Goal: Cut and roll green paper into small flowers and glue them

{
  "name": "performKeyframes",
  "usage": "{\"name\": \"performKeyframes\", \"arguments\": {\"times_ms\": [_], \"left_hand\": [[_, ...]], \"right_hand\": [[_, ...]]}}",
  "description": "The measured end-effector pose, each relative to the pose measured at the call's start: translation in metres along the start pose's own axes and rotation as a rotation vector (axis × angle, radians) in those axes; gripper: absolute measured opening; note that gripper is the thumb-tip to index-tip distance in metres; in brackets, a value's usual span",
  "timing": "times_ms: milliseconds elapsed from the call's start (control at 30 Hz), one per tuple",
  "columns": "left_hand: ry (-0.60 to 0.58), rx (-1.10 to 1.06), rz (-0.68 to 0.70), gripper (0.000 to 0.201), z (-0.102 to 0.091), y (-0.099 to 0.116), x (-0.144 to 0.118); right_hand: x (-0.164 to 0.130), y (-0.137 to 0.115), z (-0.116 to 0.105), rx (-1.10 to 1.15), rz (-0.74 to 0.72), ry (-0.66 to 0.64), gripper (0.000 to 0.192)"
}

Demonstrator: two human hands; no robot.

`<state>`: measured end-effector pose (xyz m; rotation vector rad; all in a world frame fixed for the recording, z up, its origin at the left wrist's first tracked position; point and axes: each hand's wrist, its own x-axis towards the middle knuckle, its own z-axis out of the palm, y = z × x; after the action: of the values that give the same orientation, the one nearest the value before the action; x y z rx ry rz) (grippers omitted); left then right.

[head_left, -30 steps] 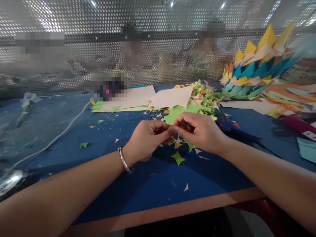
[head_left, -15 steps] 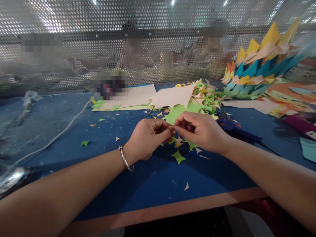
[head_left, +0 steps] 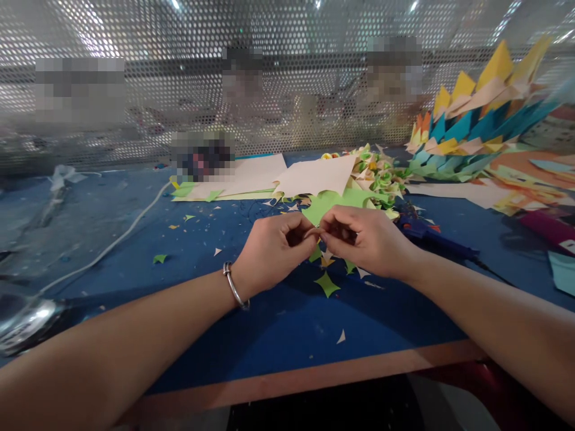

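Observation:
My left hand (head_left: 276, 248), with a silver bangle at its wrist, is closed in a pinch over the blue table (head_left: 278, 335). Thumb and fingertips of my right hand (head_left: 371, 239) are pinched too, meeting those of the left. Whatever lies between the fingertips is too small and covered to make out. Just below the hands are green and pale paper scraps, one a four-pointed green scrap (head_left: 326, 284). Behind my right hand lies a green paper sheet (head_left: 321, 206), and a pale sheet (head_left: 314, 175) with a scalloped edge rests partly over it.
Right of my hands lies a blue glue gun (head_left: 438, 240) with a black cord. Curled paper flowers (head_left: 377, 179) are heaped behind. A layered folded-paper piece (head_left: 476, 129) stands back right. A white cable (head_left: 121, 233) crosses the left side. Perforated metal mesh (head_left: 287, 108) closes off the back.
Both hands stay pinched together at nearly the same spot, with the fingers slightly shifted. The whole view has moved a little, so things appear slightly further right.

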<state>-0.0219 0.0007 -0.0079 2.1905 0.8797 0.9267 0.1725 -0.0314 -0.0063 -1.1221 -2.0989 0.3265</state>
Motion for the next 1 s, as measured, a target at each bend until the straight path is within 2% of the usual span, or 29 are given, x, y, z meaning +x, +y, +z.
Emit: {"name": "performKeyframes", "arguments": {"times_ms": [267, 533, 733, 833, 1000], "left_hand": [[0.015, -0.005, 0.028, 0.014, 0.001, 0.001, 0.0], [0.011, 0.019, -0.018, 0.011, -0.007, 0.0, 0.003], [-0.055, 0.068, -0.022, 0.003, -0.009, 0.0, 0.003], [-0.051, 0.059, 0.007, 0.012, -0.006, 0.0, 0.004], [-0.123, 0.033, 0.011, 0.008, -0.004, -0.001, 0.004]], "right_hand": [[0.0, -0.001, 0.0, -0.018, 0.027, -0.002, 0.004], [0.001, 0.003, -0.001, 0.012, 0.097, -0.007, 0.006], [0.001, 0.004, -0.003, -0.011, 0.119, -0.068, 0.008], [0.001, 0.003, -0.002, -0.051, 0.124, -0.093, 0.009], [0.001, 0.003, -0.001, -0.091, 0.127, -0.14, 0.01]]}}
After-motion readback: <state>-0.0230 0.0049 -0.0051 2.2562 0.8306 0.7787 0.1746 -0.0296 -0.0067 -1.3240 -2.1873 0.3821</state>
